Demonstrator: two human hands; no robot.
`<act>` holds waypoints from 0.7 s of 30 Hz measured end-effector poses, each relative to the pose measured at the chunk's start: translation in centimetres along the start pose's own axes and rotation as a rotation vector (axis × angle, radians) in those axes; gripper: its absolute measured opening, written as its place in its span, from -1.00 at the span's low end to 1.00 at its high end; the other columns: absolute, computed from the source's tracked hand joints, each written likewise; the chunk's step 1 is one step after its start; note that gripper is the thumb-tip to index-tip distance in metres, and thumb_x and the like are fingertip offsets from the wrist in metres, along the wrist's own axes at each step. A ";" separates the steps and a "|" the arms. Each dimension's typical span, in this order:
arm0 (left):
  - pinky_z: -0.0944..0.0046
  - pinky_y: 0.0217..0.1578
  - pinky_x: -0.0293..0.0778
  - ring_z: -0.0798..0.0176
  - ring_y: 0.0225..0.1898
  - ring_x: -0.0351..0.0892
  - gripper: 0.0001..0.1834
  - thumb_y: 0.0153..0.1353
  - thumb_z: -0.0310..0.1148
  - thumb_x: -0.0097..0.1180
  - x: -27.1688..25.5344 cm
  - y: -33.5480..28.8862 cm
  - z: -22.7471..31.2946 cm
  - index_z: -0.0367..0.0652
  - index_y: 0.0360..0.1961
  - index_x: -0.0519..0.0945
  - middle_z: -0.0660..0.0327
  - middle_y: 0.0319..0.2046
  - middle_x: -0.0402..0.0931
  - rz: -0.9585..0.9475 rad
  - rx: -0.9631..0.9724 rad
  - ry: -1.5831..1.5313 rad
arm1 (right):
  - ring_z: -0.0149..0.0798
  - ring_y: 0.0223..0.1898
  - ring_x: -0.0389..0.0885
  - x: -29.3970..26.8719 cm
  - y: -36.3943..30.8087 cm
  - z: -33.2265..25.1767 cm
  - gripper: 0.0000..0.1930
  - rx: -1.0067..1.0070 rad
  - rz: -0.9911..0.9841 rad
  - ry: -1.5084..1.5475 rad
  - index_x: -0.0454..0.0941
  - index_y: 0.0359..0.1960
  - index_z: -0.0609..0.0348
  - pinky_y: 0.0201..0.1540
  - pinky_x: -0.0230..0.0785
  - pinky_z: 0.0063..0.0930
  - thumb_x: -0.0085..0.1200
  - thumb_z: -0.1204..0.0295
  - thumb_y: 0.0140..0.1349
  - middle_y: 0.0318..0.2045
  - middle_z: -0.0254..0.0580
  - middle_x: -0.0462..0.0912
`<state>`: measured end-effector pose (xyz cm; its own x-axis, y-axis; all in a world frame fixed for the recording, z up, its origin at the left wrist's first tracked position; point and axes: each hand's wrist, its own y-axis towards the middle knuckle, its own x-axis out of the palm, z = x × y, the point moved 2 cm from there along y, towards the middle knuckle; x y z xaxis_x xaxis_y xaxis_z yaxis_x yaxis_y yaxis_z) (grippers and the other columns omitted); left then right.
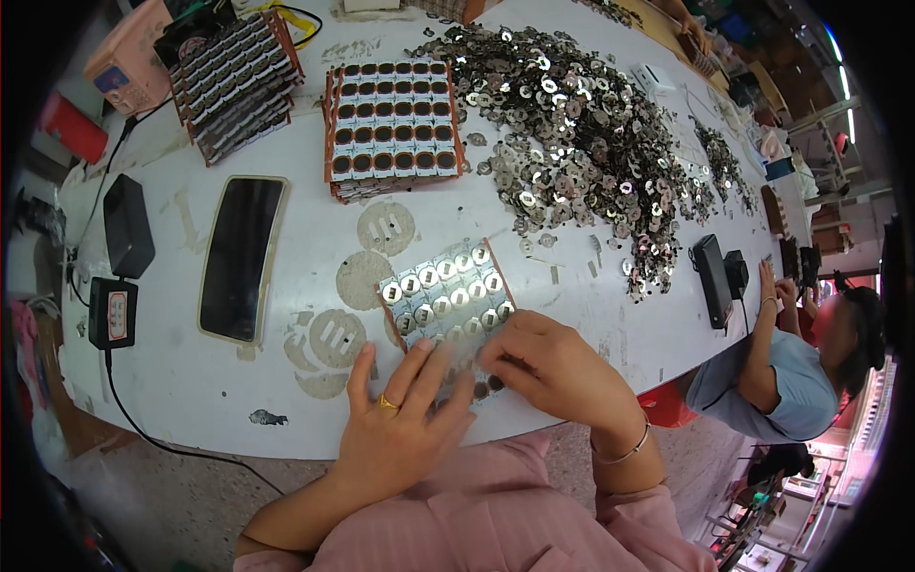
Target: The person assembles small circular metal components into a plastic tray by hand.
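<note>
Close in front of me lies a small panel (pixel 443 291) with orange-brown edges, set with rows of round shiny metal discs, each with a dark slot. My left hand (pixel 405 410), with a gold ring, rests over its near left part with the fingers stretched out and somewhat apart. At the panel's near right corner, my right hand (pixel 562 372) is curled with thumb and fingers pinched together. What it pinches, if anything, is hidden. A few dark round spots show on the panel under the right fingertips. Both hands cover the panel's near rows.
A stack of similar panels (pixel 393 124) with dark circles stands beyond, another stack (pixel 238 86) to its left. Loose metal discs (pixel 591 133) form a large heap at the right. A phone (pixel 243 257), black adapters (pixel 129 227) and a cable lie left. A co-worker (pixel 791 372) sits right.
</note>
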<state>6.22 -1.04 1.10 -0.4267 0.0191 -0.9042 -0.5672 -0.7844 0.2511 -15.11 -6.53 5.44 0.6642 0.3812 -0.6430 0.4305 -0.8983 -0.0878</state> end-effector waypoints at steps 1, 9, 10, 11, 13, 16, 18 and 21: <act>-0.49 0.44 -0.04 0.03 0.46 0.35 -0.54 0.28 -0.02 0.36 0.0 0.0 0.0 0.12 0.15 0.67 0.09 0.37 0.45 0.009 0.006 0.004 | -0.13 -0.31 0.68 0.2 0.1 -0.2 -0.89 -0.083 0.021 -0.063 0.72 -0.20 0.22 -0.20 0.54 -0.31 0.31 0.60 0.24 -0.29 -0.16 0.64; -0.49 0.42 0.00 0.02 0.45 0.36 -0.55 0.27 -0.02 0.37 -0.1 -0.1 0.1 0.12 0.13 0.68 0.08 0.36 0.46 0.018 0.002 0.013 | -0.26 -0.42 0.63 1.5 -0.9 -0.7 -0.83 0.142 0.216 -0.036 0.68 -0.18 0.22 -0.36 0.50 -0.40 0.41 0.54 0.23 -0.27 -0.18 0.60; -0.48 0.42 0.00 0.02 0.45 0.37 -0.55 0.27 -0.03 0.37 -0.1 -0.1 0.0 0.12 0.14 0.68 0.08 0.36 0.46 0.017 0.004 0.017 | -0.29 -0.44 0.61 1.4 -1.1 -0.7 -0.81 0.150 0.227 -0.062 0.68 -0.18 0.22 -0.38 0.49 -0.42 0.42 0.54 0.22 -0.27 -0.18 0.59; -0.48 0.42 0.00 0.02 0.45 0.37 -0.55 0.27 -0.03 0.37 -0.1 0.0 0.0 0.12 0.14 0.68 0.08 0.36 0.46 0.017 0.003 0.015 | -0.29 -0.44 0.61 1.4 -1.2 -0.6 -0.81 0.150 0.226 -0.063 0.68 -0.18 0.22 -0.38 0.49 -0.42 0.42 0.54 0.22 -0.27 -0.18 0.59; -0.47 0.42 0.02 0.02 0.44 0.37 -0.54 0.26 -0.03 0.38 -0.1 -0.1 0.0 0.12 0.15 0.68 0.08 0.37 0.46 0.012 0.012 0.013 | -0.31 -0.45 0.58 1.6 -1.4 -0.1 -0.79 0.153 0.223 0.013 0.67 -0.18 0.21 -0.39 0.48 -0.44 0.44 0.53 0.20 -0.30 -0.19 0.57; -0.44 0.42 0.05 0.02 0.44 0.38 -0.54 0.26 -0.03 0.38 0.0 -0.1 0.0 0.12 0.15 0.69 0.08 0.36 0.47 0.024 0.011 0.010 | -0.26 -0.47 0.59 1.6 -1.3 0.1 -0.80 0.106 0.199 -0.047 0.65 -0.20 0.20 -0.40 0.49 -0.40 0.44 0.52 0.19 -0.31 -0.18 0.57; -0.42 0.42 0.06 0.03 0.44 0.38 -0.55 0.26 -0.04 0.38 -0.1 0.0 0.1 0.12 0.14 0.70 0.08 0.36 0.48 0.017 0.006 0.006 | -0.15 -0.36 0.64 1.4 -1.2 -0.4 -0.79 0.121 0.182 -0.102 0.63 -0.21 0.16 -0.32 0.53 -0.30 0.43 0.47 0.19 -0.29 -0.18 0.59; -0.40 0.41 0.08 0.03 0.44 0.38 -0.56 0.26 -0.04 0.37 -0.3 0.2 0.1 0.12 0.14 0.71 0.09 0.35 0.49 0.008 -0.001 0.002 | -0.04 -0.25 0.70 1.5 -1.3 -1.1 -0.78 0.172 0.160 -0.187 0.62 -0.21 0.10 -0.24 0.58 -0.20 0.41 0.38 0.20 -0.26 -0.21 0.62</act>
<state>6.18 -1.13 1.42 -0.4297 0.0109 -0.9029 -0.5629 -0.7851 0.2584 -14.03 -4.57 5.40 0.5848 0.1990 -0.7864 0.2088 -0.9737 -0.0911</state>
